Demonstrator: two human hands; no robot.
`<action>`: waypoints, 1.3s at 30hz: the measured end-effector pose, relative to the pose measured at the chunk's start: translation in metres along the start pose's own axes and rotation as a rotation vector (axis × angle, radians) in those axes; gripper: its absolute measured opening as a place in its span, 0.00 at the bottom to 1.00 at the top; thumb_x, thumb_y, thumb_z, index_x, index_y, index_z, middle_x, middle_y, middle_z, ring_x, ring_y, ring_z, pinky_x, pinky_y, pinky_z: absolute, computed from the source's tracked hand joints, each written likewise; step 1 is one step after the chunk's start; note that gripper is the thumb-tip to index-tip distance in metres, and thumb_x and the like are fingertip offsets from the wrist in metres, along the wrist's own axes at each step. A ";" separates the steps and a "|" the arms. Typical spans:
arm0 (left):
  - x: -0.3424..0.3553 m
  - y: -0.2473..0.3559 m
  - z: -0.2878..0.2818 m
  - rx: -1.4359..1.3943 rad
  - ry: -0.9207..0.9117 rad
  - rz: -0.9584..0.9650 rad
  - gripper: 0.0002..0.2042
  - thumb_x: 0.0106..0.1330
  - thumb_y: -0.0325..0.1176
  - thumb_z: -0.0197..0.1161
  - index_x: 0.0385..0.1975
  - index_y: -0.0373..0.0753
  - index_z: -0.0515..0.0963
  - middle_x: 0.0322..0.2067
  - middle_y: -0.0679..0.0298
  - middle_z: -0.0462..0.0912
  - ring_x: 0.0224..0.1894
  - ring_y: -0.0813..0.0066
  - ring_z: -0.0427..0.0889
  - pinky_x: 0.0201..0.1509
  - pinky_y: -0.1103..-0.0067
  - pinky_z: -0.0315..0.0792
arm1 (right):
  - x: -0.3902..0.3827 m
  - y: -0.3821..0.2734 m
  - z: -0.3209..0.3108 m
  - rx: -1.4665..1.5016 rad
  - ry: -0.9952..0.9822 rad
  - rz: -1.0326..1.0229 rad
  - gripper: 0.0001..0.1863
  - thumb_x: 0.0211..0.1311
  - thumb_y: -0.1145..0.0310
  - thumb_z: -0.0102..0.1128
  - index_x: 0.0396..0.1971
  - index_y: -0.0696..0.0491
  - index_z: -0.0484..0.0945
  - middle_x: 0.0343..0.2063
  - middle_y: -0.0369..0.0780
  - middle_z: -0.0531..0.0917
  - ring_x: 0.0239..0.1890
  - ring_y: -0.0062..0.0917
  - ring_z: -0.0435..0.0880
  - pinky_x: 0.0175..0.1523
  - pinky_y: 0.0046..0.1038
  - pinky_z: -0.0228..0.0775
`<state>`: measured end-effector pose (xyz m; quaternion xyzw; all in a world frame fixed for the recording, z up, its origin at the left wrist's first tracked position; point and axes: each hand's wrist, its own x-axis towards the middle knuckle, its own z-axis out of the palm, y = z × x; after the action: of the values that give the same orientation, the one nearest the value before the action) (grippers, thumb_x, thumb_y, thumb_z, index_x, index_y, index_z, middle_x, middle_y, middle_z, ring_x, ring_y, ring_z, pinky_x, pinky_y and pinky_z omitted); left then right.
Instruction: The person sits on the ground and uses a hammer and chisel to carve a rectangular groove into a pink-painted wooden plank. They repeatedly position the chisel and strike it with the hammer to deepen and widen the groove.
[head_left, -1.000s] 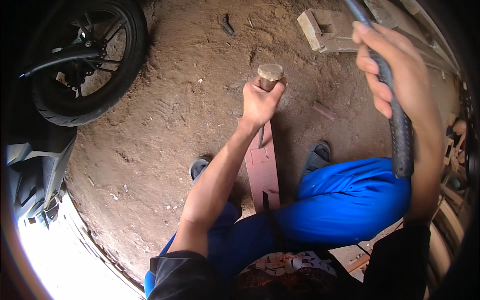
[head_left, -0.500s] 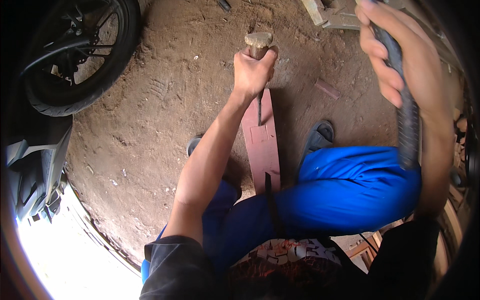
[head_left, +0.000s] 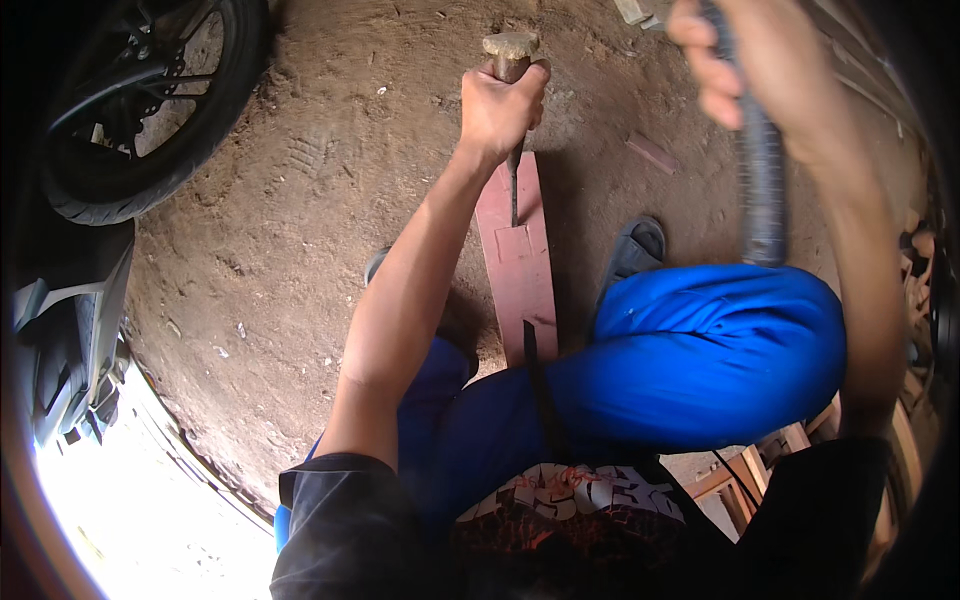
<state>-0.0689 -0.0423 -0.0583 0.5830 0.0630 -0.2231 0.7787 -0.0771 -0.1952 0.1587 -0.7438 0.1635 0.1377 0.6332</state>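
While the left hand (head_left: pixel 500 112) was wrapped tightly around the handle of a chisel (head_left: pixel 515 188), its fingers closed in on the wood just below the flared, battered top, the slim dark blade pointed down onto a reddish plank (head_left: pixel 528 290). The chisel's tip met the plank nearer its far end, about midway between the two long edges, at or just beside the far line of a rectangular outline (head_left: pixel 512 244) marked on the surface. The plank ran lengthwise between the person's sandalled feet, its near end hidden by the blue trousers (head_left: pixel 690 360). The right hand (head_left: pixel 775 75), blurred, was raised beyond the plank's right edge, fingers curled around the black grip (head_left: pixel 762 195) of a tool whose upper part lay out of view; the grip's lower end was over the right knee, and whether it touched the cloth could not be told. On the dirt floor (head_left: pixel 260 250), a small reddish wood strip (head_left: pixel 652 153) lay to the right of the plank's far end. A black spoked wheel (head_left: pixel 222 120) stood toward the floor's far left corner, with grey and black bodywork (head_left: pixel 85 335) nearer along the left edge.
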 end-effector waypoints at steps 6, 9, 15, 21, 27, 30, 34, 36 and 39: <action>0.005 -0.006 -0.012 -0.075 0.012 -0.005 0.11 0.66 0.30 0.64 0.23 0.38 0.72 0.16 0.70 0.69 0.16 0.83 0.66 0.19 0.80 0.61 | -0.001 0.001 0.006 -0.156 -0.161 0.396 0.12 0.70 0.62 0.55 0.36 0.56 0.71 0.18 0.31 0.71 0.08 0.09 0.66 0.06 0.16 0.57; 0.005 -0.006 -0.011 -0.097 -0.003 -0.008 0.11 0.63 0.29 0.63 0.20 0.36 0.71 0.15 0.67 0.73 0.15 0.82 0.70 0.17 0.79 0.64 | -0.004 -0.023 -0.001 -0.019 -0.162 0.307 0.12 0.73 0.65 0.49 0.29 0.54 0.69 0.18 0.33 0.72 0.11 0.15 0.68 0.09 0.21 0.61; 0.004 -0.007 -0.003 -0.045 -0.010 -0.005 0.11 0.64 0.29 0.64 0.21 0.38 0.70 0.15 0.69 0.69 0.15 0.82 0.66 0.18 0.79 0.61 | 0.008 0.008 0.009 -0.186 -0.117 0.332 0.10 0.72 0.65 0.50 0.32 0.55 0.71 0.19 0.32 0.71 0.12 0.16 0.67 0.13 0.23 0.64; 0.003 -0.001 -0.012 -0.081 0.043 -0.027 0.11 0.66 0.28 0.62 0.22 0.41 0.68 0.15 0.72 0.65 0.15 0.84 0.61 0.18 0.80 0.57 | 0.013 -0.014 -0.023 -0.064 -0.104 0.418 0.09 0.72 0.65 0.49 0.33 0.54 0.72 0.19 0.31 0.71 0.13 0.13 0.66 0.12 0.20 0.59; 0.008 -0.004 0.001 0.022 -0.010 -0.029 0.12 0.65 0.30 0.63 0.21 0.40 0.69 0.16 0.70 0.68 0.16 0.83 0.64 0.19 0.80 0.58 | 0.008 -0.002 0.010 -0.136 -0.028 0.178 0.10 0.72 0.64 0.50 0.33 0.54 0.73 0.19 0.32 0.71 0.13 0.16 0.68 0.13 0.22 0.63; 0.004 -0.005 0.002 0.040 0.028 -0.046 0.13 0.65 0.30 0.64 0.20 0.40 0.70 0.16 0.69 0.70 0.16 0.83 0.65 0.20 0.80 0.59 | 0.011 -0.001 0.007 -0.254 -0.182 0.491 0.10 0.70 0.64 0.54 0.32 0.55 0.75 0.19 0.33 0.72 0.13 0.17 0.69 0.14 0.22 0.64; 0.011 -0.005 0.001 -0.033 -0.008 -0.052 0.12 0.64 0.30 0.65 0.20 0.39 0.70 0.16 0.69 0.70 0.16 0.82 0.65 0.20 0.79 0.60 | 0.018 -0.011 -0.020 -0.103 -0.098 0.375 0.08 0.68 0.66 0.55 0.33 0.55 0.76 0.18 0.31 0.72 0.13 0.15 0.68 0.15 0.22 0.64; 0.011 -0.008 0.003 -0.025 -0.017 -0.050 0.12 0.64 0.30 0.65 0.21 0.39 0.71 0.16 0.69 0.70 0.16 0.82 0.65 0.20 0.79 0.61 | 0.021 -0.010 -0.020 -0.118 -0.072 0.246 0.08 0.68 0.66 0.53 0.31 0.53 0.74 0.18 0.30 0.71 0.13 0.15 0.67 0.15 0.22 0.63; 0.012 -0.010 0.003 0.006 0.008 -0.047 0.10 0.64 0.30 0.65 0.22 0.39 0.71 0.17 0.69 0.70 0.16 0.82 0.65 0.19 0.79 0.61 | 0.021 0.011 0.006 -0.142 0.059 0.160 0.09 0.69 0.65 0.53 0.28 0.52 0.72 0.18 0.31 0.71 0.13 0.16 0.67 0.14 0.21 0.62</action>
<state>-0.0629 -0.0506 -0.0701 0.5846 0.0792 -0.2389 0.7713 -0.0624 -0.1923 0.1392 -0.7752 0.2308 0.1774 0.5606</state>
